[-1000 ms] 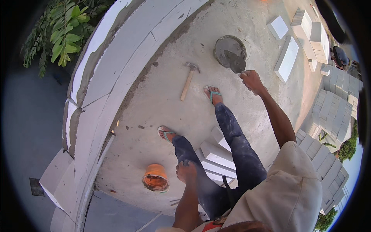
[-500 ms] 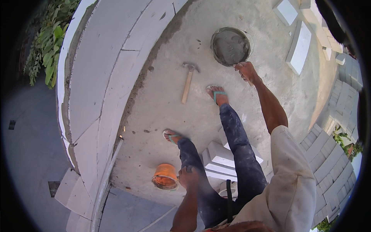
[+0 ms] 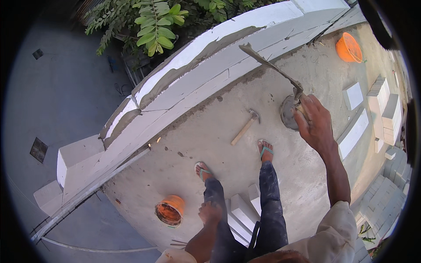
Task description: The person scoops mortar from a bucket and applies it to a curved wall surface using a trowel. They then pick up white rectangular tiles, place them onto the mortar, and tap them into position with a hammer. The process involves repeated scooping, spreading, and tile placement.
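Observation:
My right hand (image 3: pixel 315 122) is closed round the wooden handle of a mortar-smeared trowel (image 3: pixel 272 65). The trowel's long blade, seen nearly edge-on, reaches up and left toward the top of a curved white block wall (image 3: pixel 197 81). Grey mortar (image 3: pixel 164 85) lies in a strip along that wall's top. Below the trowel hand, a round pan of wet mortar (image 3: pixel 288 115) stands on the floor, partly hidden by the hand. My left hand (image 3: pixel 210 212) rests on my left leg near the knee, fingers loosely bent over it and holding nothing visible.
A claw hammer (image 3: pixel 244 128) lies on the concrete floor ahead of my feet. An orange bucket (image 3: pixel 170 209) stands beside my left leg, another orange bucket (image 3: pixel 349 47) at the far right. White blocks (image 3: pixel 354 131) lie at right, others (image 3: pixel 242 212) between my legs. Leafy branches (image 3: pixel 158 30) overhang the wall.
My right hand has lifted the trowel from the mortar pan and now holds it raised, blade toward the wall. My view has turned left toward the wall. The left hand stays on the leg.

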A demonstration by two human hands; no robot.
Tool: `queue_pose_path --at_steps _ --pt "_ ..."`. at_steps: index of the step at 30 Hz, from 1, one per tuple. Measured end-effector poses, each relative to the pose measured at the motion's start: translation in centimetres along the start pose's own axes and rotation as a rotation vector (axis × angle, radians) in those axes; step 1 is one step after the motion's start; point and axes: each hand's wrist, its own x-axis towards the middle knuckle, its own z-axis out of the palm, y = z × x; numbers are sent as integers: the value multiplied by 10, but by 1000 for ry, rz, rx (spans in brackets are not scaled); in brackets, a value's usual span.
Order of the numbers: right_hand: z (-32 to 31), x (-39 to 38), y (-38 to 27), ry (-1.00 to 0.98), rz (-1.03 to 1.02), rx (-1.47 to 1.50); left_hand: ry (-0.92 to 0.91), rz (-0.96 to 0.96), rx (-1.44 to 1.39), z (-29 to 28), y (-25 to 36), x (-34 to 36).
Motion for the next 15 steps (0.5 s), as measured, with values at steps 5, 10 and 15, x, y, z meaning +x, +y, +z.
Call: queue_pose_path --at_steps 5,10,15 --pt "11 85 -78 -10 -306 -606 -22 -30 -50 -1 -10 -1" --pt "12 119 -64 -57 -257 -841 -37 -13 -95 -6 -17 4" --pt "-3 168 -3 -1 -87 -847 -46 -54 -122 0 -25 2"
